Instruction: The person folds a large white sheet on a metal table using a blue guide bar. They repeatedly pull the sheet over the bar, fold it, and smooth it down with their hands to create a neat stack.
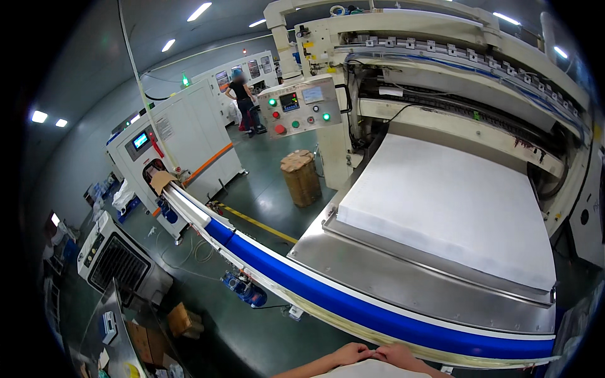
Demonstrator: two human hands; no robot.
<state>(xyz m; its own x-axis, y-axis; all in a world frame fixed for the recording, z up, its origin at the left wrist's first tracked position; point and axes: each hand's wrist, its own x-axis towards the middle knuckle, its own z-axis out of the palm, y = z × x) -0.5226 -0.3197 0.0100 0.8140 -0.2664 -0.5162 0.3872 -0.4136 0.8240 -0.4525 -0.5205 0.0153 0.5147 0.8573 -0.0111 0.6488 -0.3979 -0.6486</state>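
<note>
My left hand [351, 354] and my right hand [397, 356] meet at the bottom edge, close in front of my body. Both have their fingers curled in, with the fingertips together. Whatever is between them, if anything, is too small or hidden to make out. Just beyond the hands runs a blue conveyor belt [378, 320] with white side rails. Behind it, a wide stack of white paper sheets [441, 201] lies on the metal bed [403, 271] of a large cream machine [403, 120]. Neither hand touches the stack.
A control panel [300, 107] with lit buttons stands left of the stack. Beyond are a brown cylindrical bundle [300, 179], a white cabinet machine [183, 145] at the belt's far end, and a person [242, 101]. An air cooler [120, 258] and a cluttered metal table [101, 309] stand at left.
</note>
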